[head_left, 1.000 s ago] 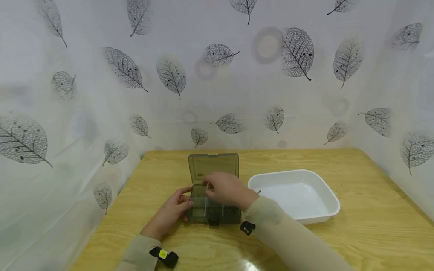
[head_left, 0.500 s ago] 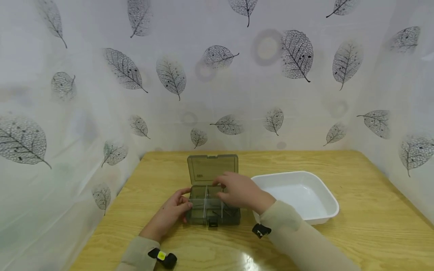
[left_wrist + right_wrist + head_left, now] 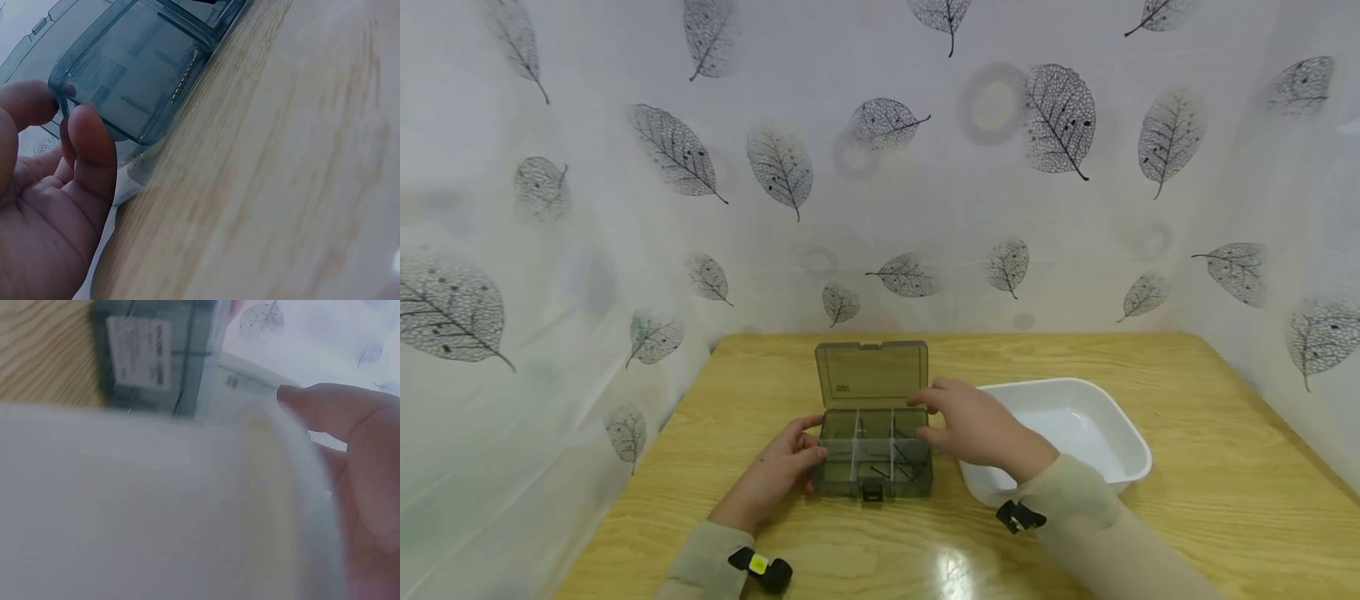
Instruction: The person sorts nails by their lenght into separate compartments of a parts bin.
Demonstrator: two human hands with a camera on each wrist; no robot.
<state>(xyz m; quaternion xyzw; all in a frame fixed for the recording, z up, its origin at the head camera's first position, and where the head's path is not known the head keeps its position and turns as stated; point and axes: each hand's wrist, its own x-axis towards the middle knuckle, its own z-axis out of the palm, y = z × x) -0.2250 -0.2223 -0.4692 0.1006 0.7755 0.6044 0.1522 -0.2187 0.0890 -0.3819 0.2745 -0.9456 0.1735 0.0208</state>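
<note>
A smoky transparent compartment box (image 3: 835, 481) stands on the table with its lid (image 3: 872, 372) raised. My left hand (image 3: 781, 467) grips the box's left side; in the left wrist view, thumb and finger of that left hand (image 3: 53, 212) pinch its corner. Through the box wall there, a screw (image 3: 184, 81) shows. Several thin dark screws (image 3: 906, 462) lie in the right-hand compartments. My right hand (image 3: 985, 427) hovers at the box's right edge, thumb and fingers apart, with nothing seen between them.
Right of the box, partly behind my right forearm, is a white tray (image 3: 1078, 427). A printed label (image 3: 139, 351) shows on the box in the right wrist view. Leaf-patterned sheeting (image 3: 880, 200) hangs around the back and sides of the wooden table (image 3: 880, 550).
My right hand has moved right across the box, from its left rear compartments to its right edge, uncovering the compartments. My left hand keeps its grip on the box.
</note>
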